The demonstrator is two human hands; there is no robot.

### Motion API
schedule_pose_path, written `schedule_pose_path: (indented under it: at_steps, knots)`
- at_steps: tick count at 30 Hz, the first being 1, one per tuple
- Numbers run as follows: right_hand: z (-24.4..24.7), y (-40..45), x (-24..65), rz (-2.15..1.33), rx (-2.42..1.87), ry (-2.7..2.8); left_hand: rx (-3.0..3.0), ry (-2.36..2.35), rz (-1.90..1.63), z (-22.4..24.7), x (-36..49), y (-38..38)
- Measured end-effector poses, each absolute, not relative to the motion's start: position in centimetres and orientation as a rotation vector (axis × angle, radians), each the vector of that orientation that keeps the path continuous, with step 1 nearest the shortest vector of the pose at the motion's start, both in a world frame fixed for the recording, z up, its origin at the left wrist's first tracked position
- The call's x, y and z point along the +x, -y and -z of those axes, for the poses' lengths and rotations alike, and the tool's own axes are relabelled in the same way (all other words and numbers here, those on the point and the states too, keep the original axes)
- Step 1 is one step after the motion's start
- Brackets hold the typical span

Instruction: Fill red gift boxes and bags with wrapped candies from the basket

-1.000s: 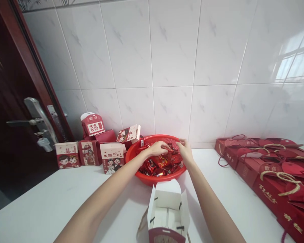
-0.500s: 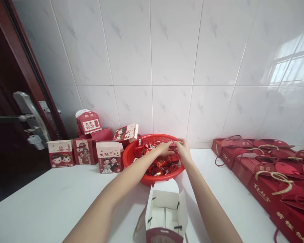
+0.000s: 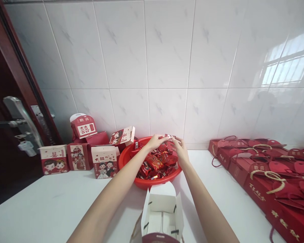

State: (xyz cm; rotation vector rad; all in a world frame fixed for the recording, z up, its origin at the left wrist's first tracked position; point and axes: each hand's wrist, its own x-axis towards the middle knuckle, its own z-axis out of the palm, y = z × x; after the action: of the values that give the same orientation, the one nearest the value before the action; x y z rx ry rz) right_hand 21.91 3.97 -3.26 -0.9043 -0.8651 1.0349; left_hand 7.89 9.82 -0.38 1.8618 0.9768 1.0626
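Note:
A red plastic basket (image 3: 126, 172) full of red-wrapped candies (image 3: 154, 162) stands on the white table. Over its far side, my left hand (image 3: 156, 141) and my right hand (image 3: 180, 150) meet at a small wrapped candy (image 3: 170, 136), each pinching one side of it; my fingers partly hide it. In front of the basket, between my forearms, an open gift box (image 3: 155, 221) shows its white inside, with flaps up and a cord at its side. I see only white card inside it.
Several small red-and-cream wedding boxes (image 3: 105, 163) stand at the left near the wall. Rows of closed red gift boxes (image 3: 258, 192) with cord handles fill the right side. A dark door with a metal handle (image 3: 25, 118) is at far left.
Both hands have risen slightly from among the candies, and a wrapped candy now shows between my fingertips. The view has shifted a little; the open box stays in place.

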Motion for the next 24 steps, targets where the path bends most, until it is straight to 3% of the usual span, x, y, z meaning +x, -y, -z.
schedule_pose_path:
  at_steps: [5, 12, 19, 24]
  knots:
    - [3.1, -3.6, 22.0, -1.122, -0.799, 0.899, 1.701, -0.889, -1.005, 0.1, 7.9, -7.7]
    - [2.9, -3.5, 22.5, -1.240, -0.665, 0.875, 1.432, -1.009, -1.236, 1.0, 8.3, -9.0]
    - [3.0, -3.3, 22.4, -1.320, -0.674, 0.991, 1.445, -0.754, -1.146, 1.7, 9.3, -9.4]
    - [3.2, -3.6, 22.4, -1.278, -0.642, 0.923, 1.510, -0.853, -1.109, 1.8, 9.1, -10.3]
